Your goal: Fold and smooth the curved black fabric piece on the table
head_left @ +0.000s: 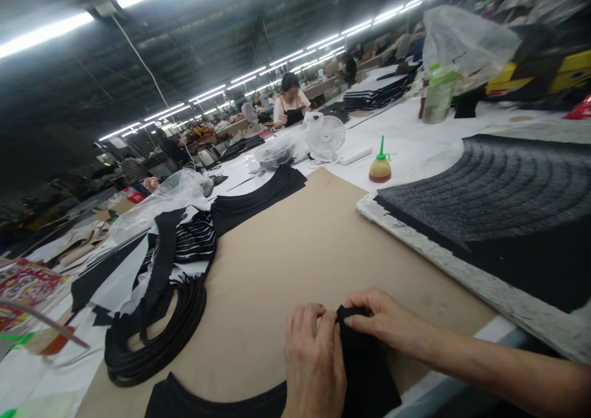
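Observation:
A black fabric piece [369, 369] lies at the near edge of a tan board [258, 282], its curved part [221, 405] reaching off to the left. My right hand [378, 319] pinches the fabric's upper edge between thumb and fingers. Close beside it, my left hand [316, 356] presses down on the same edge with its fingers bent together. The left fingertips partly hide the spot where the two hands meet. A coil of black strips [161, 344] rests on the board's left side.
A pale slab [415, 245] bearing overlapped black pieces [508, 202] stands at right. Beyond the board are a yellow glue bottle [380, 168], a white fan [325, 136] and a stack of curved black pieces [258, 196]. A person [290, 101] sits farther back.

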`<state>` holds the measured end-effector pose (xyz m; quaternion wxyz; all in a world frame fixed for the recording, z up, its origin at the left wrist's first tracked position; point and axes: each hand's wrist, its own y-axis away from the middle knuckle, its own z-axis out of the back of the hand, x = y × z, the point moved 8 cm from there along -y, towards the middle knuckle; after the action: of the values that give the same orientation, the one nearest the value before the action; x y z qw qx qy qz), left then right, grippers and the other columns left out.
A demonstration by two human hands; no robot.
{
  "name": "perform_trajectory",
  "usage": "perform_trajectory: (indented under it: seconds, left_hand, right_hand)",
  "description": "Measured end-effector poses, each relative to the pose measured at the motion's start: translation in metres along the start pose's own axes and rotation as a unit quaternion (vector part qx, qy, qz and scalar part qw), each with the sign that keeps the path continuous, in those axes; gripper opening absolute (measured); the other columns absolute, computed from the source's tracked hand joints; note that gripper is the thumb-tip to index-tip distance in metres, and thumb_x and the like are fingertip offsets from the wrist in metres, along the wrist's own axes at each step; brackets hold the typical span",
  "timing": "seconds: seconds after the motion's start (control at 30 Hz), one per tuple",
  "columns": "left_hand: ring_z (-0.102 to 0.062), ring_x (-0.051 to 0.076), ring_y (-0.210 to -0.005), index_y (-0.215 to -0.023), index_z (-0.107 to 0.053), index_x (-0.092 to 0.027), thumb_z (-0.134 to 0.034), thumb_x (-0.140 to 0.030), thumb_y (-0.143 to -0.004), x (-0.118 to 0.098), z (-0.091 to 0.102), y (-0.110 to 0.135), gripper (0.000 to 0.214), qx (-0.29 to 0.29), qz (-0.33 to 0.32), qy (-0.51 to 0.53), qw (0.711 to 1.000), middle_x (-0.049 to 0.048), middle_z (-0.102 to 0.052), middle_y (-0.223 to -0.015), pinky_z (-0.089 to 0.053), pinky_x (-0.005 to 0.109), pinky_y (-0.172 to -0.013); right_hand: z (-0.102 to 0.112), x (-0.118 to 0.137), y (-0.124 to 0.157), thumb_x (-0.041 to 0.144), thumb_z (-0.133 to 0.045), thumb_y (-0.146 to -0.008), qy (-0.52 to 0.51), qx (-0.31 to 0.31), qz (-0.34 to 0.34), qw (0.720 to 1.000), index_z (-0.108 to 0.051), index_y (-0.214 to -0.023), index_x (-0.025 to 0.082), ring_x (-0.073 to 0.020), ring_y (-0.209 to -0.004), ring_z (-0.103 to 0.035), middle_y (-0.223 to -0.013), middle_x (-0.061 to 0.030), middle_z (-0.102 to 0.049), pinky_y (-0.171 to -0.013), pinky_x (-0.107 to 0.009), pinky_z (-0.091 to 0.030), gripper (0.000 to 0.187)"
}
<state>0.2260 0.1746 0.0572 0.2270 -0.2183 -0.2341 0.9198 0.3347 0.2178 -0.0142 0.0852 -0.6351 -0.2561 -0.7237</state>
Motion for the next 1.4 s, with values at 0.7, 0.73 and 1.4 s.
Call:
perform_trajectory:
  seconds: [0.7,0.73,1.4]
  left_hand:
    - [-0.051,0.019,-0.080,-0.083,-0.054,-0.021,-0.041,-0.004,-0.090,0.003,-0.008,0.002,0.022,0.003,0.055,0.000,0.998,0.0021,-0.057,-0.083,-0.037,0.032,-0.073]
    - [-0.051,0.019,-0.080,-0.082,-0.054,-0.021,-0.041,-0.005,-0.090,0.008,-0.009,0.002,0.022,0.008,0.083,0.027,0.996,0.0017,-0.056,-0.083,-0.038,0.032,-0.074]
    - [-0.056,0.022,-0.084,-0.090,-0.061,-0.019,-0.043,-0.005,-0.087,-0.016,0.009,-0.008,0.023,-0.009,0.000,-0.049,0.999,0.0060,-0.061,-0.090,-0.046,0.041,-0.078]
  right_hand:
    - [0.004,0.004,0.005,0.031,-0.050,-0.067,0.058,-0.036,0.031,0.997,-0.053,-0.065,0.018,-0.0114,-0.055,-0.040,-0.056,0.0038,-0.044,-0.050,-0.024,-0.028,0.013]
    - [0.004,0.003,0.005,0.031,-0.050,-0.066,0.055,-0.036,0.028,0.997,-0.052,-0.065,0.018,-0.0111,-0.054,-0.039,-0.055,0.0040,-0.043,-0.049,-0.023,-0.027,0.013]
    - [-0.004,-0.001,0.008,0.046,-0.051,-0.066,0.018,0.014,-0.007,1.000,-0.051,-0.068,0.019,-0.0143,-0.052,-0.044,-0.056,0.0015,-0.045,-0.044,-0.025,-0.037,0.027]
